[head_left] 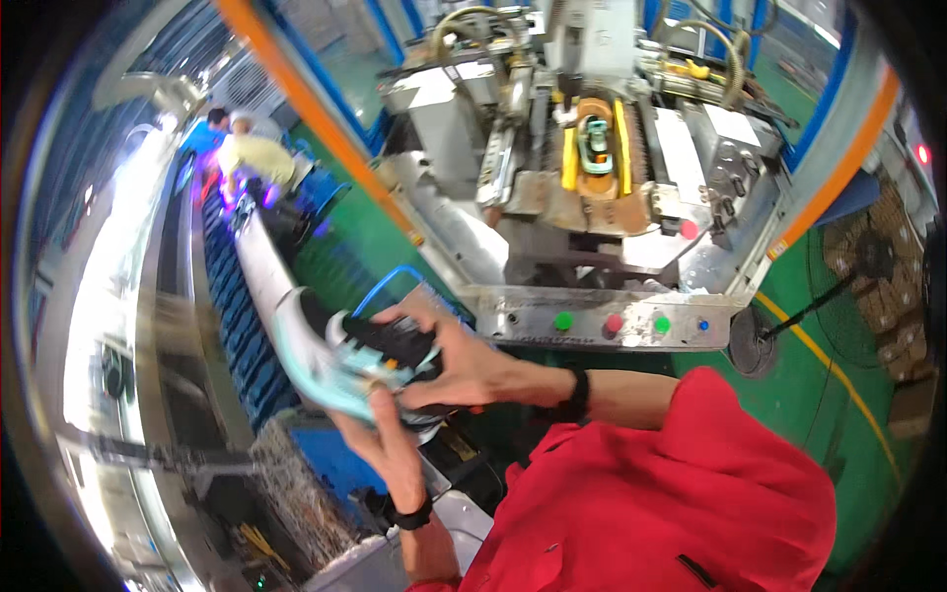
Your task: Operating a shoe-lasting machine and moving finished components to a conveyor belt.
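Left of centre in the frame, both hands close on one shoe [360,360]: the left hand [380,434] comes up from below with fingers curled under the pale mint sole, thumb across the near end; the right hand [464,365] reaches in from the right, fingers wrapped over the black upper. Neither hand is spread; both are holding the shoe, which hangs in the air, tilted, toe toward the left edge, clear of any surface. Black bands sit on both wrists; a red sleeve [681,493] fills the lower right. Risk, judged: the grip is at the heel end only, so the long toe end could swing or slip if either hand lets go first; the motion blur on the sole suggests it is not steady. Just beyond the right knuckles lies the grey panel [612,321] with green, red and blue buttons; a knuckle or the shoe heel could brush it. Above that, the press machine [592,178] holds a shoe form between yellow bars, with hard metal edges all round. Lower left, a wire brush wheel [296,474] sits under the shoe, near; a dropped shoe or low finger could meet it. Open room: green floor [838,395] at right, and the gap between shoe and panel. Upper left, other people [247,158] work along a conveyor [256,257], well apart.
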### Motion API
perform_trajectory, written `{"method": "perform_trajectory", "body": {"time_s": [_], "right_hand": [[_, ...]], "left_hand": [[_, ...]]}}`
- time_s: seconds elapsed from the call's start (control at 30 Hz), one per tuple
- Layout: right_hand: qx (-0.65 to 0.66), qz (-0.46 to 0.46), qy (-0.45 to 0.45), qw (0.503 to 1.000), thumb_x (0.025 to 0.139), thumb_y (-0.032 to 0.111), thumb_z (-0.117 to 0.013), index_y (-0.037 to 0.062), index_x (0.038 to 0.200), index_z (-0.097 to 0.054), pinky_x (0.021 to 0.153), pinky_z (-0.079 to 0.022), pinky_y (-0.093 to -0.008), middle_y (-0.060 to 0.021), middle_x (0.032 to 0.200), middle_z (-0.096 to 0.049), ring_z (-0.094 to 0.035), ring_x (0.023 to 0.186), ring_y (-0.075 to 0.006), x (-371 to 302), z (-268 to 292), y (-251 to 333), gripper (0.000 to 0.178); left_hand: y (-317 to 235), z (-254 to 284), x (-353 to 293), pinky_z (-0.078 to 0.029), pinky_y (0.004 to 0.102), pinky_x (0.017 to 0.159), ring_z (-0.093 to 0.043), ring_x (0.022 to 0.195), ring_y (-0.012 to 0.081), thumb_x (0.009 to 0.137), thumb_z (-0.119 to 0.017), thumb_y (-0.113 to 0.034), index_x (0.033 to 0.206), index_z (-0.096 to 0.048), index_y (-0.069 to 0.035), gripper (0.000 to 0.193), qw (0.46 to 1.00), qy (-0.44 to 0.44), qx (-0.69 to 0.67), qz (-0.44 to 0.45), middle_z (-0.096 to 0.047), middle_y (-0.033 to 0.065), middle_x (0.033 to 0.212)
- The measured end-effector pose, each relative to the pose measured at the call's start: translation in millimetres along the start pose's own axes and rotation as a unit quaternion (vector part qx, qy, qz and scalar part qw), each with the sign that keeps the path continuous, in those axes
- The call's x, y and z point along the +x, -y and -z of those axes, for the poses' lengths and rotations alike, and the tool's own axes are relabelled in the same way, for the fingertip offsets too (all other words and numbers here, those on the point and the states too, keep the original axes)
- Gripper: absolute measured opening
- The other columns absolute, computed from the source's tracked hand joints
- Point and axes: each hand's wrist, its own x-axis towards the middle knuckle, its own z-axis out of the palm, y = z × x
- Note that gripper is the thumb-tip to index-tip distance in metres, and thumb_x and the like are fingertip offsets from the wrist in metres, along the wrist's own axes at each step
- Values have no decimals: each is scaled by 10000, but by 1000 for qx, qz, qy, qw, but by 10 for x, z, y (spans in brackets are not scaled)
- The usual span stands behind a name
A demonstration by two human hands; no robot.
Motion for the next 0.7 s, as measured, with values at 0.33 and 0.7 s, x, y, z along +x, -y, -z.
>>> {"method": "perform_trajectory", "body": {"time_s": [0.33,0.7], "right_hand": [[-178,-57,-448,874,659,128,-745,8,1245,-544,899,-467,-296,-73,1067,-616,-583,971,-162,-1271,3090,546,631],[-248,-2,-650,719,693,82,-672,-17,1274,-519,929,-446,-290,-83,1163,-570,-565,1029,-160,-1961,3717,842,609]], "left_hand": [[429,-3542,845,-487,335,863,-634,1017,246,964,-561,-342,1310,-431,80,561,933,358,-4,-17,-606,228,1194],[1676,-6154,1289,-495,502,878,-571,1074,478,776,-732,-350,1387,-270,104,890,931,263,252,-28,-534,344,1215]]}}
